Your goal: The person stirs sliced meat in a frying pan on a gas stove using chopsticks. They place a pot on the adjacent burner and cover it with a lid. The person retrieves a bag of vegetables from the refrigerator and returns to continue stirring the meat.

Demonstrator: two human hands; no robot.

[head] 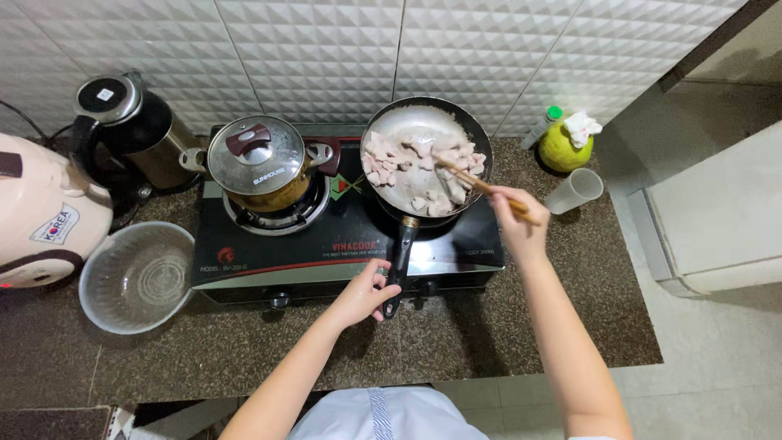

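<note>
A dark frying pan [407, 122] full of pale meat chunks [389, 159] sits on the right burner of a black two-burner gas stove [342, 244]. My left hand [364, 293] grips the end of the pan's black handle [401, 248] at the stove's front edge. My right hand [513, 220] holds a pair of wooden chopsticks [476, 181], with their tips in the meat at the pan's right side.
A lidded steel pot [259, 163] stands on the left burner. Left of the stove are a clear empty bowl [137, 277], a pink rice cooker [41, 216] and an electric kettle [130, 122]. To the right stand a plastic cup [574, 191], a yellow-green fruit [564, 148] and a bottle [541, 126].
</note>
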